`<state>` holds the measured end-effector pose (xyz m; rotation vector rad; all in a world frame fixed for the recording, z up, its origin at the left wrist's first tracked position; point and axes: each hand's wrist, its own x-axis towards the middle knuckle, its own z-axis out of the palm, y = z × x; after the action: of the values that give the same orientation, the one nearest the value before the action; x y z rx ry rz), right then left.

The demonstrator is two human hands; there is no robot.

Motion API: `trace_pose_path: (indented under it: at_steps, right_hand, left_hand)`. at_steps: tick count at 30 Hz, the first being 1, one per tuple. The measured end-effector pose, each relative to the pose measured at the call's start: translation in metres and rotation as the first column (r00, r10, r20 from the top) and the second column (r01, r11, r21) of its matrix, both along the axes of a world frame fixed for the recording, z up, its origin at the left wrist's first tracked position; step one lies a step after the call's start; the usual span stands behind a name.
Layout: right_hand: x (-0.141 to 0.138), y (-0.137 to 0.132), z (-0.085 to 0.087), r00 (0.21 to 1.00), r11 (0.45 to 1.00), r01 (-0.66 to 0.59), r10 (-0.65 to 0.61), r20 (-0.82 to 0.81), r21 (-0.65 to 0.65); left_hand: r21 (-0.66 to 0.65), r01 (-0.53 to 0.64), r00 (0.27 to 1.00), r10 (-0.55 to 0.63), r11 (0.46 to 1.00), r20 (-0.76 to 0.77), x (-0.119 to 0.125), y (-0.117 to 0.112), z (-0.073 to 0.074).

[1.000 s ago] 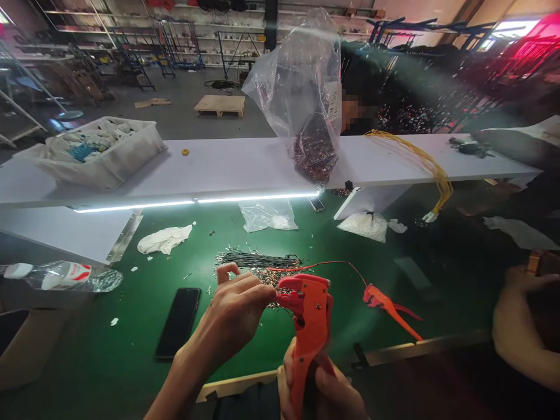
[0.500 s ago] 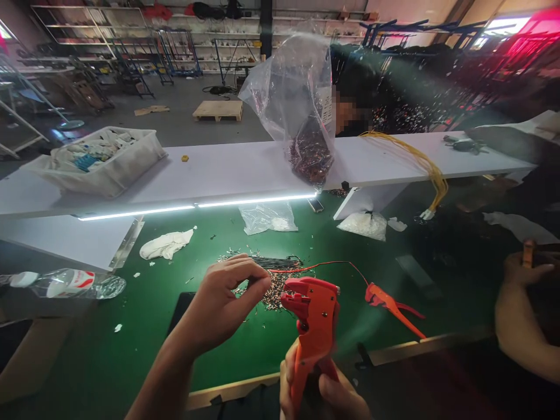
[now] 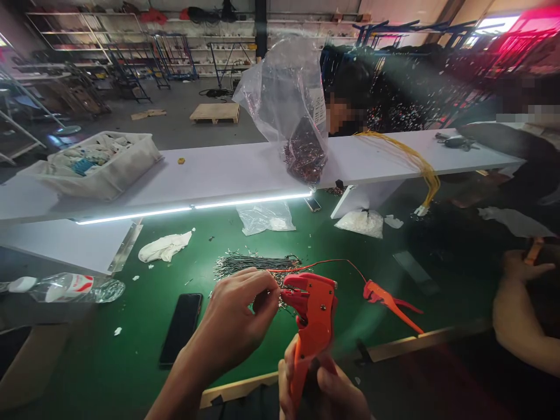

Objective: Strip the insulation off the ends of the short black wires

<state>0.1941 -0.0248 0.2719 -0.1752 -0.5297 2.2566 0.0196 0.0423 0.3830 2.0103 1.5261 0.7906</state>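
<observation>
My right hand (image 3: 321,382) is wrapped round the handles of an orange-and-red wire stripper (image 3: 317,315), held upright over the front of the green bench top. Its red jaws point left. At their mouth my left hand (image 3: 245,309) is pinched, thumb against fingertips; whatever lies between them is too small to make out. Behind the left hand lies a bundle of short black wires (image 3: 249,263), with metal-tipped bits about it. A red wire (image 3: 324,263) runs from near the left fingers to a second orange wire stripper (image 3: 385,300) lying on the right.
A black phone (image 3: 181,329) lies beside my left forearm, a plastic bottle (image 3: 72,286) further left. Above the bench runs a white shelf (image 3: 227,166) with a white bin (image 3: 105,169), a clear bag (image 3: 301,128) and yellow wires (image 3: 406,151). Another person's hand (image 3: 522,265) is at right.
My left hand has moved right, up to the stripper's jaws, uncovering more of the phone and the black wires. The stripper stays nearly in place in my right hand.
</observation>
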Motion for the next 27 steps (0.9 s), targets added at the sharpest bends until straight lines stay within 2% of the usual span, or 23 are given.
trace_pose_path:
  at_steps: [3,6,11,15,21,24,27]
  right_hand:
    - [0.001,-0.001,0.000,1.000,1.000,0.002,-0.002,0.018,-0.015]
    - [0.004,-0.004,0.003,0.997,0.996,-0.034,0.039,0.062,-0.085]
    - [0.015,-0.006,0.025,0.977,0.975,-0.072,0.112,0.183,-0.211]
    - [0.017,-0.004,0.035,0.966,0.973,-0.097,0.143,0.216,-0.210]
    - [0.016,-0.006,0.027,0.977,0.978,-0.098,0.130,0.171,-0.185]
    - [0.015,-0.008,0.023,0.970,0.977,-0.070,0.114,0.215,-0.204]
    - [0.012,-0.008,0.015,0.972,0.992,-0.051,0.074,0.221,-0.112]
  left_hand:
    - [0.014,0.036,0.999,-0.036,0.999,-0.006,-0.003,-0.001,0.001]
    - [0.019,0.071,0.997,-0.070,0.997,-0.027,-0.008,-0.002,0.002]
    - [0.056,0.144,0.990,-0.144,0.988,-0.012,-0.015,0.000,0.002]
    - [0.117,0.128,0.991,-0.132,0.985,0.027,-0.017,0.003,-0.001]
    - [0.151,0.187,0.982,-0.183,0.971,-0.040,-0.020,0.004,-0.005]
    - [0.148,0.199,0.979,-0.190,0.969,-0.074,-0.021,0.004,-0.005]
    - [0.157,0.221,0.973,-0.207,0.963,-0.098,-0.020,0.004,-0.004]
